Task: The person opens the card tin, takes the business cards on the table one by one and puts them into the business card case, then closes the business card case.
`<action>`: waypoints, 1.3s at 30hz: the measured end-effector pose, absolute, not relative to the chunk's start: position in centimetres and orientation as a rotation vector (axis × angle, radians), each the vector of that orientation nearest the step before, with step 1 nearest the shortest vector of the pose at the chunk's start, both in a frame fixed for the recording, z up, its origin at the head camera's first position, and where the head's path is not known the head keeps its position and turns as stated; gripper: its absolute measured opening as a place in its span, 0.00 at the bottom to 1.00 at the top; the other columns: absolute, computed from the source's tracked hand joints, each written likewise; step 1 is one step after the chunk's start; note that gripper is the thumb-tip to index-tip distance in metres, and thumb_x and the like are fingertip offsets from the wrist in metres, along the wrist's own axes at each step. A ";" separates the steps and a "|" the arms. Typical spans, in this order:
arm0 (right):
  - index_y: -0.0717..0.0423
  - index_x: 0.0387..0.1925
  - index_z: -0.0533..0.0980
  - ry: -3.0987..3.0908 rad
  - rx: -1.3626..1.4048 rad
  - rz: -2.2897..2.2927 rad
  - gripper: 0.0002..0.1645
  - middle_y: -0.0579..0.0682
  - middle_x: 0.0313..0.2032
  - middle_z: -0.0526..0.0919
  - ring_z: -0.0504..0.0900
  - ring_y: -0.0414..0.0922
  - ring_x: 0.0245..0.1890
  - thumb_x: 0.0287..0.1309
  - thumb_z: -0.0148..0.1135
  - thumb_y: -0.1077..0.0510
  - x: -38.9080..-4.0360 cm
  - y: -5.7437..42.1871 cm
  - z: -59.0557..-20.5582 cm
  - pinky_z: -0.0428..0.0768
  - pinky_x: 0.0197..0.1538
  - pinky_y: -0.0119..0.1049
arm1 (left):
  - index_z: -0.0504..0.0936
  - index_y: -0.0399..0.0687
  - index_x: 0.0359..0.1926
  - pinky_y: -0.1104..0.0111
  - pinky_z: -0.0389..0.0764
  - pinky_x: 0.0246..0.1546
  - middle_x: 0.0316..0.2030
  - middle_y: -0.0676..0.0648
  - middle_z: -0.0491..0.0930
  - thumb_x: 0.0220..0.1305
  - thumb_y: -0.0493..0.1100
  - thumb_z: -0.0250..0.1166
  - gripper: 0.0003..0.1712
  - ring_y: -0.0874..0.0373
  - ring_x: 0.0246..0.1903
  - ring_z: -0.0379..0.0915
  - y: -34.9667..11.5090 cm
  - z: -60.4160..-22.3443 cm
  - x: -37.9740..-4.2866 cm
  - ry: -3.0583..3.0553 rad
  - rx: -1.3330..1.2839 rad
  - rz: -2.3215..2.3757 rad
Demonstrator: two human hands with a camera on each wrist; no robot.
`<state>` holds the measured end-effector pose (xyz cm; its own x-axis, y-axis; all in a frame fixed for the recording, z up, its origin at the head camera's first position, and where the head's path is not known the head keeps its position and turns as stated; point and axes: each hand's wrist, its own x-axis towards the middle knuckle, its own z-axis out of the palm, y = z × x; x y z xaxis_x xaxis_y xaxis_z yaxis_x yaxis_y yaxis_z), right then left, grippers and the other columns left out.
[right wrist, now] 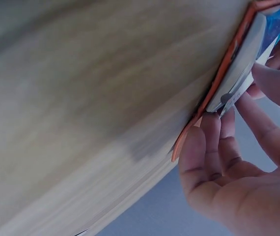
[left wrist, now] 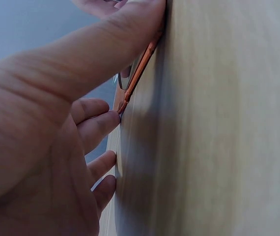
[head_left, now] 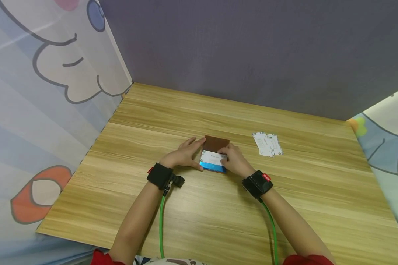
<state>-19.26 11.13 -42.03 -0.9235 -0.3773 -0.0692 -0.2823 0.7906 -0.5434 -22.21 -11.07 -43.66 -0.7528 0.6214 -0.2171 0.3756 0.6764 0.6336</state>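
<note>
Head view: brown case [head_left: 215, 142] between left hand [head_left: 185, 155] and right hand [head_left: 237, 160]

Left thumb and index finger spread wide along the case's side; the right hand's curled fingers pinch, it seems, the edge of a white printed card [head_left: 212, 157]. Best, I judge, to brace the case with the left — and lift or press the card evenly. The case lies open, its flap beyond the card, a glossy blue band [head_left: 213, 166] nearer. Loose cards [head_left: 268, 144] lie right of the right hand.

Left wrist: the case's thin orange rim shows beyond the stretched thumb; light pressure should do.

Right wrist: at the fingertips, the card's edge seems slightly off the silvery inner part — a gentle pinch should avoid bending.
</note>
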 end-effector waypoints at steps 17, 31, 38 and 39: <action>0.63 0.42 0.78 2.795 -0.503 -0.860 0.13 0.57 0.40 0.77 0.72 0.52 0.42 0.52 0.60 0.66 -19.3 11.2 -42.3 0.72 0.45 0.43 | 0.40 0.55 0.72 0.47 0.38 0.68 0.72 0.49 0.43 0.43 0.58 0.72 0.64 0.49 0.71 0.26 -11.0 -43.7 -22.2 2.471 0.768 0.799; 0.67 0.54 0.68 2.849 -0.333 -0.986 0.23 0.64 0.50 0.72 0.71 0.58 0.51 0.56 0.56 0.64 -20.1 13.5 -42.0 0.74 0.51 0.49 | 0.39 0.53 0.72 0.47 0.37 0.68 0.72 0.50 0.41 0.44 0.58 0.72 0.64 0.48 0.71 0.26 -11.0 -43.7 -22.3 2.481 0.792 0.785; 0.69 0.56 0.66 2.902 -0.238 -0.929 0.24 0.67 0.53 0.68 0.68 0.62 0.54 0.58 0.54 0.63 -20.4 15.5 -41.9 0.68 0.56 0.53 | 0.38 0.53 0.72 0.47 0.37 0.68 0.72 0.50 0.41 0.44 0.58 0.71 0.64 0.48 0.71 0.26 -11.0 -43.8 -22.3 2.484 0.802 0.772; 0.69 0.56 0.66 2.916 -0.230 -0.919 0.24 0.67 0.53 0.68 0.67 0.62 0.54 0.58 0.54 0.63 -20.5 15.8 -42.0 0.68 0.56 0.54 | 0.38 0.53 0.72 0.47 0.37 0.68 0.72 0.50 0.41 0.44 0.58 0.72 0.64 0.48 0.71 0.26 -11.0 -43.8 -22.3 2.485 0.801 0.773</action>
